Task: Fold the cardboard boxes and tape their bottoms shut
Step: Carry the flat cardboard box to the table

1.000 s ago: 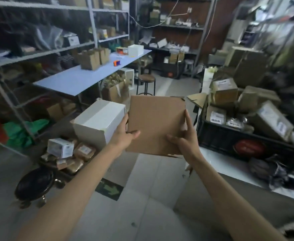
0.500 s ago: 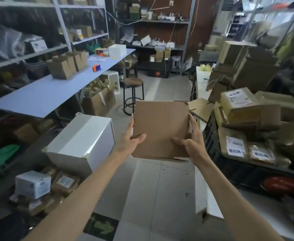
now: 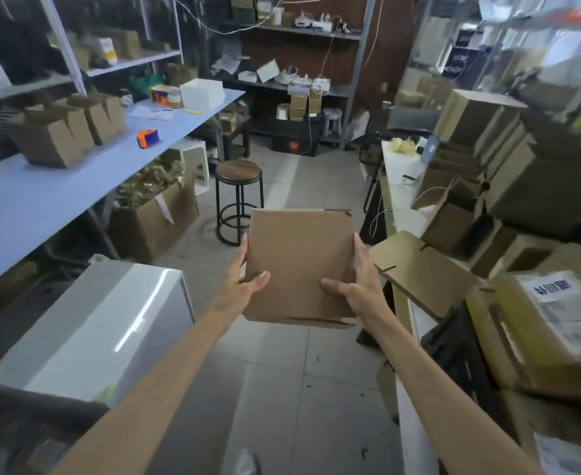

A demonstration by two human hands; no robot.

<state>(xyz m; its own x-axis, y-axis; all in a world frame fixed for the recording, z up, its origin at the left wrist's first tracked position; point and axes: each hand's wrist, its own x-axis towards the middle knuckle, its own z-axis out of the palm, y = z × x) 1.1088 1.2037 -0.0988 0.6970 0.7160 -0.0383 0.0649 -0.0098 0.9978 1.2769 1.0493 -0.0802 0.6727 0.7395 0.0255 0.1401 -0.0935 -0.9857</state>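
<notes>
Box (image 3: 299,265), flat brown cardboard: held in mid-air over the aisle floor (image 3: 282,389). Left hand (image 3: 239,291) clasped on its left edge, thumb across the face; right hand (image 3: 357,286) likewise on its right edge. Tape dispenser (image 3: 147,138): near the table's (image 3: 25,200) front edge, beside open boxes (image 3: 66,132).
</notes>
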